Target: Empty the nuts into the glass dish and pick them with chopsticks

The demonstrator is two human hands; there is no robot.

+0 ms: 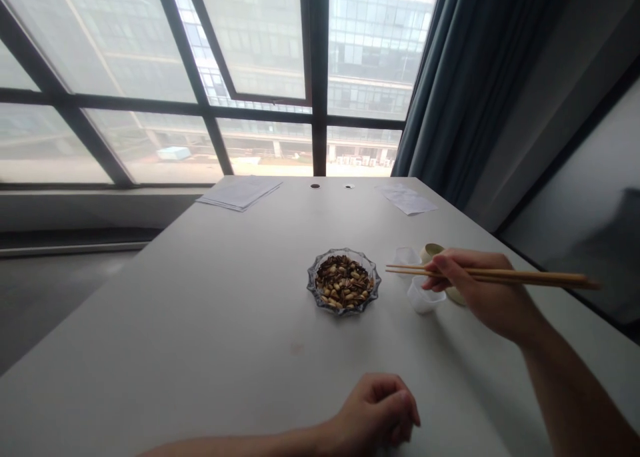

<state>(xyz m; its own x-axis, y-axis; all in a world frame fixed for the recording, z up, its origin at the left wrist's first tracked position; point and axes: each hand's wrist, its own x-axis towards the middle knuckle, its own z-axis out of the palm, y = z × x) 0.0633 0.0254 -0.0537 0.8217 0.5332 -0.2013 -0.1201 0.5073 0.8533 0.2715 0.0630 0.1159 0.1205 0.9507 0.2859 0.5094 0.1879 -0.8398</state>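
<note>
A scalloped glass bowl (343, 282) of mixed seeds and nuts stands near the middle of the white table (210, 324). My right hand (480, 290) is closed on a pair of wooden chopsticks (530, 277), held level with their tips pointing left, just right of the bowl and above some small cups. A clear plastic cup (424, 298) sits under that hand, another clear cup (406, 256) behind it, and a small beige cup (430, 250) beside it. My left hand (379, 410) rests on the table near the front edge, fingers curled in, holding nothing I can see.
A stack of papers (241, 193) lies at the far left of the table and a single sheet (407, 199) at the far right. Two small round holes (315, 186) mark the far edge. Large windows and a dark curtain (465, 90) stand behind.
</note>
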